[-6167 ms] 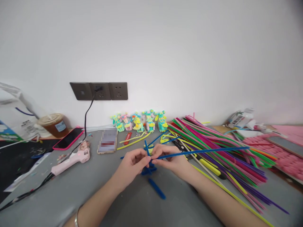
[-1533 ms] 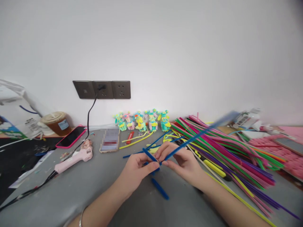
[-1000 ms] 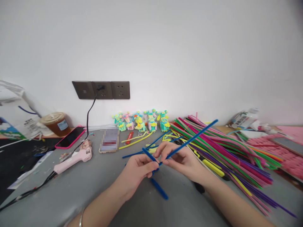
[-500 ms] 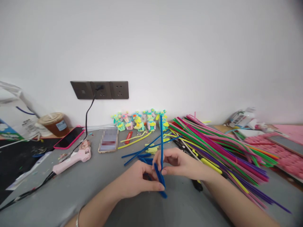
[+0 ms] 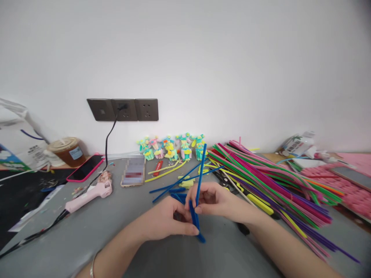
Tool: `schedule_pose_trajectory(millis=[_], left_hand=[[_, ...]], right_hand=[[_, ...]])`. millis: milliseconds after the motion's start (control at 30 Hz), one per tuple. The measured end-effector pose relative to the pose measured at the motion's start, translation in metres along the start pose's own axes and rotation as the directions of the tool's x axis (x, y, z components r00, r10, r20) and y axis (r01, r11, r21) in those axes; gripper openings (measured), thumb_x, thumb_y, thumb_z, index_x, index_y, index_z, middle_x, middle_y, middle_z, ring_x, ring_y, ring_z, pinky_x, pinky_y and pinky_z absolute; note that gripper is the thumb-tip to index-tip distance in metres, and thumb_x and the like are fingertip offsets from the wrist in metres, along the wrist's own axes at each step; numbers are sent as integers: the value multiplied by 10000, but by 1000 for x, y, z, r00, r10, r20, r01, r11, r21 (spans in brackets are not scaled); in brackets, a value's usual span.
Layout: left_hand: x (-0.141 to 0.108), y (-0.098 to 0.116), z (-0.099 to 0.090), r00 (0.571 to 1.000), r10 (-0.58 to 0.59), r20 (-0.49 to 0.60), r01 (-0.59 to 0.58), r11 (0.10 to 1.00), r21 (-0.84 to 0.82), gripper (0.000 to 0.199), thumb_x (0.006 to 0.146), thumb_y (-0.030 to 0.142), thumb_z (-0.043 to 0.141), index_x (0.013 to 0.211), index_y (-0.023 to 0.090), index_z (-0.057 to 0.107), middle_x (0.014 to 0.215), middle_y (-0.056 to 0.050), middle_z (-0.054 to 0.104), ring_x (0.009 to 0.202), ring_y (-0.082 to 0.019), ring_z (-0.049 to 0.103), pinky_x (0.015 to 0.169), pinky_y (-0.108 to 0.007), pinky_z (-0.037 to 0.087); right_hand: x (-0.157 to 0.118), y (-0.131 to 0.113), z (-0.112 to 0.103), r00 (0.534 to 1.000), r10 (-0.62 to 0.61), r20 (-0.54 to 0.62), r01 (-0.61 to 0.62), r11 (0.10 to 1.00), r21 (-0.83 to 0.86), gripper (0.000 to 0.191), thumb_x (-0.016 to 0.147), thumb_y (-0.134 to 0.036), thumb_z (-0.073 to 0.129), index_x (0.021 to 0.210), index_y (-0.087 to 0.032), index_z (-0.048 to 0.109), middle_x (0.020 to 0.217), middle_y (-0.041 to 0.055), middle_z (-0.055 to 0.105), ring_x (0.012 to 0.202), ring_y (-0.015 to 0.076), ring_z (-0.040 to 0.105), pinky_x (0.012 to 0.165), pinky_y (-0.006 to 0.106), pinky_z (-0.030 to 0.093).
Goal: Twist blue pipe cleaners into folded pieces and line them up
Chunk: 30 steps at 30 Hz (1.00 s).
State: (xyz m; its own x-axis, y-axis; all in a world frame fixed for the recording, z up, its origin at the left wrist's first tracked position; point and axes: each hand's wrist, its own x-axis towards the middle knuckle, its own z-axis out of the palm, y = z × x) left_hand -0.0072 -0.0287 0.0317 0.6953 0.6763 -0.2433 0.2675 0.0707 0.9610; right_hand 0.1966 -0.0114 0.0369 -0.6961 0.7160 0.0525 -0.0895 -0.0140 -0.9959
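Note:
A blue pipe cleaner (image 5: 200,175) is held between my two hands, folded at its lower part, with a long straight end pointing up. My left hand (image 5: 171,220) pinches the folded part low down between thumb and fingers. Higher up, my right hand (image 5: 211,199) grips the same pipe cleaner where the long end leaves the fold. Behind my fingers lie short cut blue pieces (image 5: 177,190), partly hidden, and short yellow pieces (image 5: 187,182). Two longer blue pipe cleaners (image 5: 171,186) cross on the grey mat just beyond.
A large bundle of coloured pipe cleaners (image 5: 269,177) lies to the right, over yellow-and-black pliers (image 5: 259,203). Small pastel figures (image 5: 171,148) stand along the wall. Leftward are a pink glue gun (image 5: 89,196), a pink-cased phone (image 5: 85,168), another phone (image 5: 133,171) and a lidded drink cup (image 5: 68,151).
The long upright end of the blue pipe cleaner has tilted to the right at its top. Both hands keep their grip in nearly the same place.

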Motion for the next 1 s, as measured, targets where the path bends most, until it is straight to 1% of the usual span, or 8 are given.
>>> schedule_pose_trajectory(millis=[100, 167, 300, 433, 533, 667, 833, 1000], left_hand=[[0, 1, 0, 1000, -21, 5, 21, 999, -32, 279, 696, 423, 739, 671, 148, 704, 547, 41, 475, 511, -91, 373, 498, -222, 271], [2, 2, 1, 999, -32, -19, 30, 996, -90, 286, 689, 428, 742, 666, 145, 705, 569, 30, 512, 512, -95, 417, 512, -223, 329], [6, 4, 3, 985, -9, -170, -15, 990, -142, 258, 689, 390, 744, 663, 136, 705, 650, -5, 586, 548, -110, 493, 555, -237, 402], [10, 5, 7, 910, 118, -397, -120, 993, 20, 175, 662, 318, 767, 664, 150, 718, 721, -41, 621, 655, -158, 551, 552, -231, 399], [11, 5, 10, 860, 178, -479, -140, 984, 113, 123, 670, 285, 762, 666, 165, 734, 735, -52, 639, 662, -167, 568, 539, -231, 384], [12, 3, 13, 838, 199, -508, -142, 979, 148, 95, 695, 265, 735, 674, 173, 737, 730, -51, 646, 638, -163, 568, 543, -238, 382], [12, 3, 13, 857, 166, -488, -128, 986, 111, 137, 730, 274, 690, 659, 160, 709, 737, -54, 636, 668, -169, 558, 549, -240, 374], [13, 4, 11, 881, 119, -457, -122, 992, 24, 173, 735, 310, 685, 679, 147, 684, 736, -44, 612, 685, -162, 530, 572, -239, 412]], right_hand=[[1, 1, 2, 999, 6, -33, -5, 1000, 28, 204, 746, -282, 772, 831, -139, 654, 810, 39, 701, 753, 138, 662, 715, 262, 526], [1, 1, 1, 996, 5, -92, -2, 1000, 27, 194, 744, -277, 774, 815, -141, 656, 796, 33, 708, 744, 135, 667, 714, 255, 525], [3, 1, -1, 967, -56, -250, 58, 998, 1, 186, 755, -290, 765, 823, -150, 663, 796, 32, 721, 749, 140, 677, 724, 265, 538], [6, 4, -2, 930, -101, -353, 94, 995, -37, 202, 743, -319, 773, 810, -163, 663, 794, 28, 723, 750, 157, 688, 740, 293, 560], [7, 6, -2, 907, -127, -402, 107, 992, -73, 208, 739, -332, 776, 790, -169, 658, 806, 31, 727, 759, 158, 689, 750, 295, 566], [8, 8, -1, 896, -157, -416, 116, 986, -123, 207, 742, -337, 771, 787, -169, 659, 817, 42, 734, 769, 162, 691, 757, 302, 568], [8, 7, 0, 897, -185, -401, 154, 982, -110, 199, 752, -324, 762, 781, -171, 638, 815, 40, 736, 801, 174, 704, 791, 323, 562], [8, 6, 0, 898, -205, -390, 181, 979, -98, 166, 764, -292, 753, 792, -177, 637, 794, 26, 727, 797, 159, 700, 796, 302, 553]])
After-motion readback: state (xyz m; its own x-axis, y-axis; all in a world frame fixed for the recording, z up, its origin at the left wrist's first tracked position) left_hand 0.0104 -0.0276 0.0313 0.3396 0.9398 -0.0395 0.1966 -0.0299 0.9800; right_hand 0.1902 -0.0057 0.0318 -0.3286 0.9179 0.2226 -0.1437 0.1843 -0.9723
